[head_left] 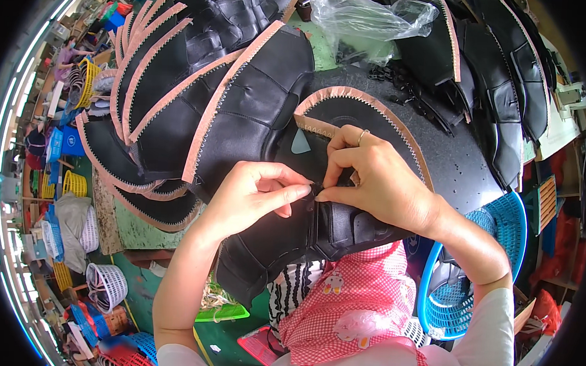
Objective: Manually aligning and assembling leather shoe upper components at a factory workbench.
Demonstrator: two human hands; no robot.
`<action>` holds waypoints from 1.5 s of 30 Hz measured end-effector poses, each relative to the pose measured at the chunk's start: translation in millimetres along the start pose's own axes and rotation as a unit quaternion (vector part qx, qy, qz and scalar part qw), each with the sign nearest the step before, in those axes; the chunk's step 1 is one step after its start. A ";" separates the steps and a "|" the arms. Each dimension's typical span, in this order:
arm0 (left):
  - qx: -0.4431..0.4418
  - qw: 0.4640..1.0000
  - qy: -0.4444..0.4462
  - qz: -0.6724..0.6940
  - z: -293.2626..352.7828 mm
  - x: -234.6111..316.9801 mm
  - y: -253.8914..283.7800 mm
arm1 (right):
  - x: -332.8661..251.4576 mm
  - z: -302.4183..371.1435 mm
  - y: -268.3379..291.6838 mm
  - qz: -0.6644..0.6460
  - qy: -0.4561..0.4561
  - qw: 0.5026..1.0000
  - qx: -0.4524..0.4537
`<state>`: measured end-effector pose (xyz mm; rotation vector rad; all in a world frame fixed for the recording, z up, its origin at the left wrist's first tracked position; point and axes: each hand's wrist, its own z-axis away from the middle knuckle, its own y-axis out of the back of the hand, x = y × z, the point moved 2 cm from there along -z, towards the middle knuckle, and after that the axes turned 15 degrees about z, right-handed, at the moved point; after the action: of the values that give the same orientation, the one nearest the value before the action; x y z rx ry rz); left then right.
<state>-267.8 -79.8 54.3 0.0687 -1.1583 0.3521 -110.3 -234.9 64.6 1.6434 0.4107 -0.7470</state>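
Black leather piece [258, 237] is spread in front of the body, its lower end hung over the apron [360, 297] (red-and-white check) – probably so its middle sits close to the fingers. At that middle, a small dark bit [315, 189] is pinched between thumb and forefinger of both the left hand [253, 197] and the right hand [378, 180], tips almost meeting; strip or edge, too small to tell. The two-sided pinch is likely for fine control, the remaining weight being left to table and lap.

Leather is smooth, soft-looking, panelled with seams. Just beyond, a curved pink trim [406, 139] with zigzag stitching is seen; whether it belongs to the same piece cannot be told. More pink-edged pieces [244, 109] are fanned at left, overlapped, apparently for easy picking; another stack [499, 107] is draped at right. Between them – dark strips [427, 100] in a loose tangle, and a crumpled clear bag [372, 19]. A blue plastic basket [516, 245], lattice-walled, is kept near the right arm.
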 end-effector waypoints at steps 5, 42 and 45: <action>-0.003 1.000 0.017 -0.024 -2.4 -0.6 -1.1 | 0.7 -0.9 -0.4 -0.004 0.008 1.000 -0.007; 0.024 0.999 -0.033 0.001 -18.4 -23.0 -13.9 | -4.5 34.9 -34.5 0.220 0.248 0.921 0.202; 0.028 0.999 -0.006 -0.036 -17.9 -13.1 -15.9 | -1.1 34.7 -28.3 0.225 0.186 0.935 0.199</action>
<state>-251.8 -93.7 37.1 0.1626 -1.1554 0.3203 -137.7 -262.2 42.0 2.1732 0.1326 -0.1700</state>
